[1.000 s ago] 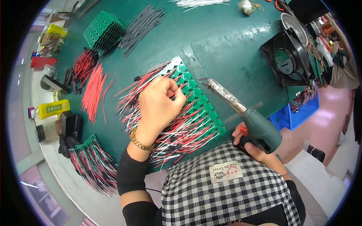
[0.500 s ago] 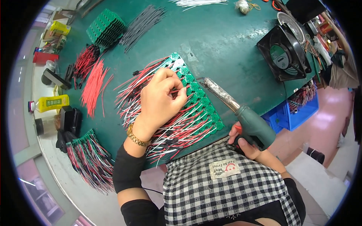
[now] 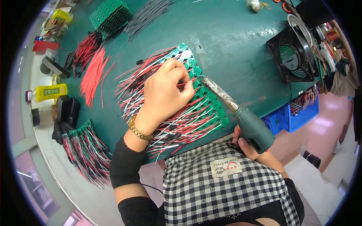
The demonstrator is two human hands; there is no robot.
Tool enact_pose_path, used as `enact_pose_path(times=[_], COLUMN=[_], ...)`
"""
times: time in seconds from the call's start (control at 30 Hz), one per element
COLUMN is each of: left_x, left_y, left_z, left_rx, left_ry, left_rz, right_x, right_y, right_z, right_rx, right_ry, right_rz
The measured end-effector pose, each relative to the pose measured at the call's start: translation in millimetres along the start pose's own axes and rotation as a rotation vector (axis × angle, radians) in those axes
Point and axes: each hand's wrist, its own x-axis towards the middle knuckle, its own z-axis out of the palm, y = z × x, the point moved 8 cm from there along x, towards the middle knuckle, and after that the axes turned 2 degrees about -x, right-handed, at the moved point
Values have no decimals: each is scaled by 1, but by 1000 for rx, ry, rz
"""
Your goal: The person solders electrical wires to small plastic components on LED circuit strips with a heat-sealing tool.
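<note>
A green panel of round circuit boards [image 3: 215,104] lies on the table in front of me. Rows of red, white and black wires [image 3: 181,122] spread leftward from it. My left hand [image 3: 166,92] is closed over the panel, thumb and forefinger pinching a thin red wire at the boards' edge. The fingers partly hide that wire. On the right, my right hand [image 3: 246,147] grips the handle of a dark green soldering gun [image 3: 255,128]. Its metal barrel slants up to the left, the tip at the boards beside my left fingertips.
A black fan [image 3: 292,56] stands at the right, above a blue bin [image 3: 301,115] of wired parts. Stacked green boards [image 3: 109,17], grey tubes [image 3: 149,17] and red tubes [image 3: 94,77] lie at the far left. Finished-looking wired boards [image 3: 86,150] hang over the left near edge.
The soldering gun's tip has come left and down onto the boards beside my left fingers. My left hand stays pinched over the panel. The whole view has shifted slightly.
</note>
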Motion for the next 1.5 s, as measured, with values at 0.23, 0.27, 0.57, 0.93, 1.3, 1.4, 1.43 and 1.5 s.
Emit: enact_pose_path(times=[0.23,0.27,0.57,0.93,1.3,1.4,1.43,1.5], left_x=[1,1,1,0,-5,-4,-4,-5], left_y=[-2,-2,-5,2,7,6,6,7], left_z=[1,1,-2,0,9,8,8,8], left_rx=[-4,-3,10,52,-60,-45,-47,-49], left_ry=[3,-1,-5,-32,-218,-207,-212,-214], left_rz=[13,8,23,14,7,-7,-17,-16], right_x=[4,3,-1,-4,-19,-19,-21,-22], right_y=[-5,-5,-31,-28,0,3,3,1], right_z=[-4,-4,-13,-12,-15,-22,-21,-19], right_rx=[-65,-45,73,112,185,74,-52,-176], right_ry=[26,33,-62,-23,-17,70,29,-13], right_rz=[-40,-38,-30,72,168,90,48,7])
